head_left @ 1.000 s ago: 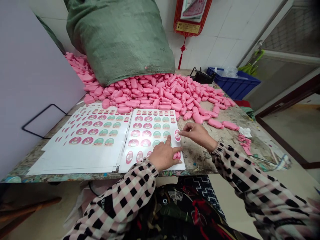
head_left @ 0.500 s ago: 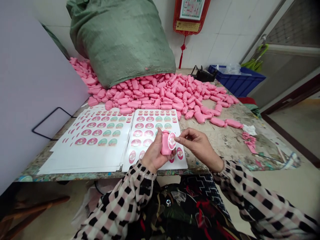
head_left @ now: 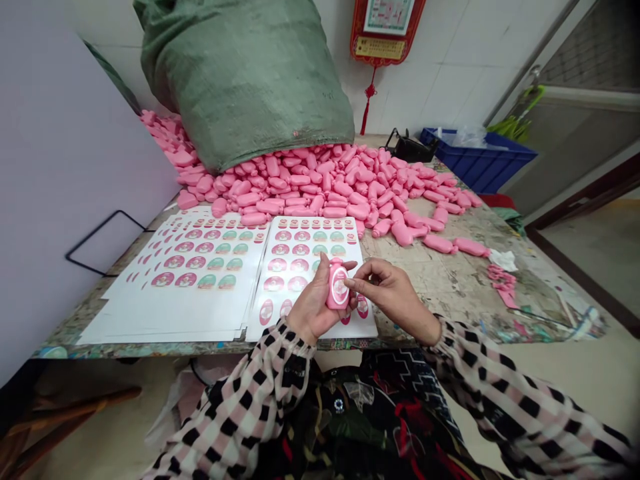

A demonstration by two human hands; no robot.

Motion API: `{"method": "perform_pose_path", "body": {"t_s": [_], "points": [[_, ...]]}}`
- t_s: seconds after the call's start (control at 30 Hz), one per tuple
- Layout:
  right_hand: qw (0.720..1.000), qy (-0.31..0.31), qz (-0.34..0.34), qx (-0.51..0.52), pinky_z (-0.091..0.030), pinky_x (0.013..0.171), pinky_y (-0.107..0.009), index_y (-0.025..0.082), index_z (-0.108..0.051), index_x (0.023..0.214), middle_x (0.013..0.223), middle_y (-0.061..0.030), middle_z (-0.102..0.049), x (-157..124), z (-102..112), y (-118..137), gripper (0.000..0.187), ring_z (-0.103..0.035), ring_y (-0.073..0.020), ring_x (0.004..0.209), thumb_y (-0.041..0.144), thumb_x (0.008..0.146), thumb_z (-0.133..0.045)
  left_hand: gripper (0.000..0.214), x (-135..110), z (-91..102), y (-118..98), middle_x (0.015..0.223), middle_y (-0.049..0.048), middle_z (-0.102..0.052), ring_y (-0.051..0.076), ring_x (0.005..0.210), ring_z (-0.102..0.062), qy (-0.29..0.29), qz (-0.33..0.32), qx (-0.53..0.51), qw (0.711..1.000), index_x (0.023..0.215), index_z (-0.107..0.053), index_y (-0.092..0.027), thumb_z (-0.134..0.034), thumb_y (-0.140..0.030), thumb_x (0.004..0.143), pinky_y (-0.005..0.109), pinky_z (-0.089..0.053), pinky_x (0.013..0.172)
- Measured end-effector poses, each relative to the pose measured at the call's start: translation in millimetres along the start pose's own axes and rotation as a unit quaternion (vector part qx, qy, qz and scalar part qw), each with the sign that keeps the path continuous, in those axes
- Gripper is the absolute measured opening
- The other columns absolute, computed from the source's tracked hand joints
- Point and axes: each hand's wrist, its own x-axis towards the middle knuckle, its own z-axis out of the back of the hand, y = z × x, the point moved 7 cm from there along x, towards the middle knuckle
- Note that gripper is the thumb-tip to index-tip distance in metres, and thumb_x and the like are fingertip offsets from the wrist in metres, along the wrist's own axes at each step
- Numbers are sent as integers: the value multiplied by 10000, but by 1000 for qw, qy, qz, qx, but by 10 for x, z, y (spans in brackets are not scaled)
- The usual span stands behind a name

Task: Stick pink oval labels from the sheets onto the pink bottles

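My left hand (head_left: 315,303) is wrapped around a small pink plastic bottle (head_left: 337,264), held upright above the sticker sheets. An oval pink-and-white sticker (head_left: 339,288) lies against the bottle's front face. At the sticker's right edge, the thumb and forefinger of my right hand (head_left: 395,293) are pinched together on it. Whether the whole sticker is stuck down I cannot tell. Beneath my hands is a sheet of round and oval pink and green stickers (head_left: 309,243).
Left of it lies a fanned stack of similar sheets (head_left: 170,313). Behind, a heap of pink bottles (head_left: 325,180) spills from a green sack (head_left: 250,80). A blue crate (head_left: 483,163) stands at the back right. Pink scissors (head_left: 501,280) lie on the right.
The sticker, earlier tilted out at the bottle's right side, is now against its front. The bottle has turned its face toward me, and my right fingers have shifted slightly left.
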Motion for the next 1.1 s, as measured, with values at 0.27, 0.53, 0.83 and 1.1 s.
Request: {"method": "perform_pose_path", "body": {"t_s": [0.27,0.53,0.83,1.1], "points": [[1000,7,-3,3,-482,463,-255,186,-565,694,920,-47,-675,21,-25,-51,242,-595,-113,515,403,717,-669,608,-8,-50,4,658,5,-528,111,566,-566,19,1,8,1000,1060,-572,-159,-384,-658,770,240,-500,508],[998,14,8,-68,-449,486,-267,192,-557,743,685,-17,-639,10,-18,-86,283,-581,-137,515,472,775,-585,594,-17,-94,-38,643,8,-532,115,527,-557,15,-22,54,998,1085,-559,-152,-378,-636,793,236,-482,476],[886,-21,117,-449,-337,613,-259,200,-564,746,751,-18,-613,-137,2,323,307,-545,-148,706,461,866,-459,609,-40,-48,-101,634,7,-535,92,490,-514,-12,-75,115,990,1086,-567,-150,-384,-646,784,194,-435,438],[957,-60,106,-264,-384,665,-258,217,-595,853,862,-11,-631,-57,64,214,273,-562,-143,756,481,817,-536,555,-43,-80,-95,623,8,-549,98,499,-527,-29,-66,92,993,1007,-581,-151,-378,-626,805,205,-450,467]]}}
